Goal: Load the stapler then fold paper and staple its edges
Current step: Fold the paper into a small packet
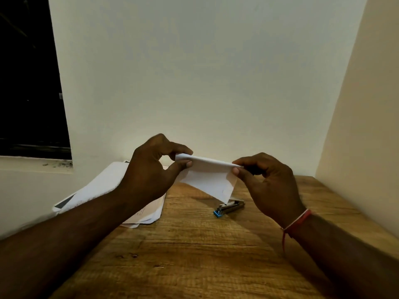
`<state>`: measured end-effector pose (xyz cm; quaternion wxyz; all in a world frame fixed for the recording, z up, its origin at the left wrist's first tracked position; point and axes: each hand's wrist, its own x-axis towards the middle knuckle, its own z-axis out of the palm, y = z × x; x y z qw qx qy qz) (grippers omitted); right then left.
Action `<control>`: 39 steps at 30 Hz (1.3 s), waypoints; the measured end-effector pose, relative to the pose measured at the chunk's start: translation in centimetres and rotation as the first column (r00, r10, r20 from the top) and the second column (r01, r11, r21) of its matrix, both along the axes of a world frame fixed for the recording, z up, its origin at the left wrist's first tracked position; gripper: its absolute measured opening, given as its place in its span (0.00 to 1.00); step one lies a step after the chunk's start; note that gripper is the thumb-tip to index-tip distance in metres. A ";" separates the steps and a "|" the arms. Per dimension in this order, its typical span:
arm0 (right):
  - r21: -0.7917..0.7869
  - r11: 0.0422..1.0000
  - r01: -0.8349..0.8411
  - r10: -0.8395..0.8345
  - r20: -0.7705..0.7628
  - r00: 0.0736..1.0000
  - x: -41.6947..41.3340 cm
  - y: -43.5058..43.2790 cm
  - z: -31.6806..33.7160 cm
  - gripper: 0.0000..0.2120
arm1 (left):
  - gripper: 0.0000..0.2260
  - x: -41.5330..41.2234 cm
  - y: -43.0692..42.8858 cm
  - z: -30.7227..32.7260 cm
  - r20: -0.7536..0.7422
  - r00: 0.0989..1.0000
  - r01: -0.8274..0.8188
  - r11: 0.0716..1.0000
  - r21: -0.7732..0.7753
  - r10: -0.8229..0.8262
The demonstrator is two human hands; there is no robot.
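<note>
The sheet of paper (209, 175) is held in the air, above and just behind the stapler (230, 208). It is folded over along its top edge, and its lower corner hangs over the stapler's far end. I cannot tell whether the corner touches it.

The left hand (151, 169), up and to the left of the stapler, pinches the left end of the fold between thumb and forefinger. The grip is narrow and the other fingers are curled in behind it. The right hand (267, 184), up and to the right of the stapler, pinches the fold's right end in the same way, thumb below and forefinger on top. Between the two hands the folded edge runs nearly straight (a little higher on the left).

The stapler lies flat on the wooden table (194, 255), touched by neither hand. Its blue end points toward the person and its metal body angles away to the right. To its left a loose pile of papers (103, 186) rests on the table, partly hidden by the left forearm. A red thread (296, 221) circles the right wrist, to the right of the stapler.
</note>
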<state>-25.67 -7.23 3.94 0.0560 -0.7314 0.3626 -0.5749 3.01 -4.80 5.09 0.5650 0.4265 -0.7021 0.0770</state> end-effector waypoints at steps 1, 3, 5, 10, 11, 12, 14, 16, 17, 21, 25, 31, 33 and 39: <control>0.000 1.000 -0.006 0.006 0.003 1.000 0.0 0.0 0.0 0.06 | 0.10 -0.1 0.1 0.1 0.004 1.000 0.004 1.000 -0.013 -0.004; 0.022 1.000 -0.011 0.010 0.030 0.999 0.0 -0.2 0.0 0.05 | 0.09 -0.4 0.3 0.2 -0.026 0.999 0.024 1.000 0.011 -0.024; 0.077 0.996 -0.047 0.038 0.112 0.993 0.1 -0.2 0.0 0.04 | 0.10 -0.7 0.5 0.4 -0.089 0.994 0.062 0.997 0.055 -0.057; 0.183 0.952 -0.245 0.174 0.337 0.925 0.0 -0.3 0.1 0.03 | 0.25 -0.7 0.8 0.2 -0.284 0.944 0.258 0.908 0.330 -0.166; 0.191 0.942 -0.277 0.192 0.368 0.910 0.0 -0.4 0.0 0.02 | 0.27 -0.7 0.7 0.0 -0.313 0.934 0.283 0.889 0.361 -0.171; 0.200 0.932 -0.303 0.205 0.399 0.894 0.0 -0.4 0.0 0.02 | 0.28 -0.6 0.6 -0.2 -0.339 0.925 0.297 0.880 0.370 -0.170; 0.228 0.916 -0.331 0.196 0.465 0.863 0.0 -0.4 0.1 0.02 | 0.27 -0.7 0.3 -0.5 -0.439 0.880 0.349 0.874 0.337 -0.182; 0.261 0.901 -0.348 0.173 0.518 0.838 0.0 -0.6 0.1 0.03 | 0.22 -0.9 0.3 -0.3 -0.547 0.814 0.390 0.881 0.267 -0.195; 0.272 0.891 -0.362 0.175 0.531 0.829 0.0 -0.7 0.0 0.04 | 0.18 -1.0 0.4 -0.1 -0.571 0.797 0.389 0.890 0.237 -0.196; 0.332 0.865 -0.377 0.186 0.486 0.854 0.2 -0.5 -0.1 0.04 | 0.06 -1.1 0.6 0.1 -0.598 0.775 0.373 0.912 0.170 -0.205; 0.341 0.922 -0.183 0.101 0.244 0.965 0.6 0.3 -0.1 0.07 | 0.06 -1.3 1.1 0.6 -0.560 0.809 0.317 0.934 0.162 -0.178; 0.301 0.897 -0.325 0.251 0.257 0.933 1.4 2.5 1.2 0.19 | 0.15 -2.7 2.7 0.8 -0.390 0.872 0.385 0.907 0.169 -0.297; 0.318 0.868 -0.383 0.296 0.289 0.910 1.6 3.2 1.3 0.20 | 0.14 -3.2 3.2 0.6 -0.344 0.878 0.401 0.904 0.148 -0.333; 0.368 0.754 -0.544 0.367 0.451 0.814 1.6 4.0 2.3 0.19 | 0.11 -3.9 4.5 1.4 -0.396 0.823 0.486 0.865 0.123 -0.406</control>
